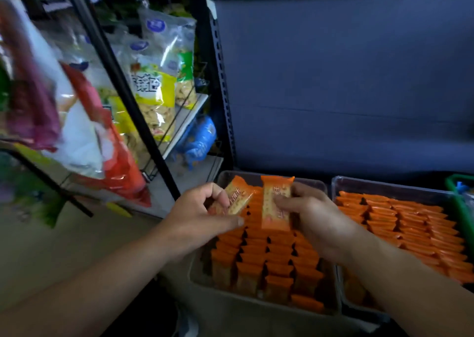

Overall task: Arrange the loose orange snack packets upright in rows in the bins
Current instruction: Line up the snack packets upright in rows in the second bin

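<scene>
Left hand (202,213) pinching a tilted packet (237,198), right hand (316,217) pinching an upright packet (277,206) over the bin (243,318), a careless shove could topple those standing rows (269,258).

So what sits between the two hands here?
In the head view, two orange snack packets: the left hand pinches a tilted packet, the right hand holds an upright packet, both above the left bin.
</scene>
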A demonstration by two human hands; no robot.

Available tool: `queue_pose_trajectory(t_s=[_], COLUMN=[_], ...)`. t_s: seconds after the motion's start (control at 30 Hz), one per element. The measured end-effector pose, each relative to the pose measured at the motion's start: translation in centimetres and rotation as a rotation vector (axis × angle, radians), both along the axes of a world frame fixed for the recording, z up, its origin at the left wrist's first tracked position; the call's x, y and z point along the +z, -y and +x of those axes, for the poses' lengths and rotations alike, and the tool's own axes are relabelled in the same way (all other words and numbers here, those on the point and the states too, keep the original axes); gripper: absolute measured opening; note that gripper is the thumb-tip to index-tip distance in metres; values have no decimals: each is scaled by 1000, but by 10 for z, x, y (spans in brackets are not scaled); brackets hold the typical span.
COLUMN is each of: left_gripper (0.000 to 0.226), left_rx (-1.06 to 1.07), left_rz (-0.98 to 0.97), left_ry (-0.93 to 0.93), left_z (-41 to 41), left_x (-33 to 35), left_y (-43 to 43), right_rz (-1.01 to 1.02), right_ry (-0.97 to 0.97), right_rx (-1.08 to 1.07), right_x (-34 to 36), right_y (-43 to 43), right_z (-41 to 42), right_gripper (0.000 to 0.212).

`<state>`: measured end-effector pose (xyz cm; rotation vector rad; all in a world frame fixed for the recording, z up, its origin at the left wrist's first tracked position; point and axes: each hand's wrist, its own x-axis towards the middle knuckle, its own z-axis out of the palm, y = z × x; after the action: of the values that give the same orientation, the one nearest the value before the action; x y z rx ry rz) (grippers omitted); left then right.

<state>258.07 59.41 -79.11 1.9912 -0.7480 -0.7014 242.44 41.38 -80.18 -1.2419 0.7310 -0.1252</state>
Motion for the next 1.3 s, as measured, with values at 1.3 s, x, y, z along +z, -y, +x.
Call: queue_pose_trajectory(t_s=[1.3], left_gripper=[21], left_rx=[-780], left_rz=[369], left_ry=[630], left_z=[36], left_x=[-102], left_y=[-30], right_rz=[-868], right_ry=[-389], right_rx=[637], right_x=[-84], right_y=[-53], right_z=[17], right_gripper=[28])
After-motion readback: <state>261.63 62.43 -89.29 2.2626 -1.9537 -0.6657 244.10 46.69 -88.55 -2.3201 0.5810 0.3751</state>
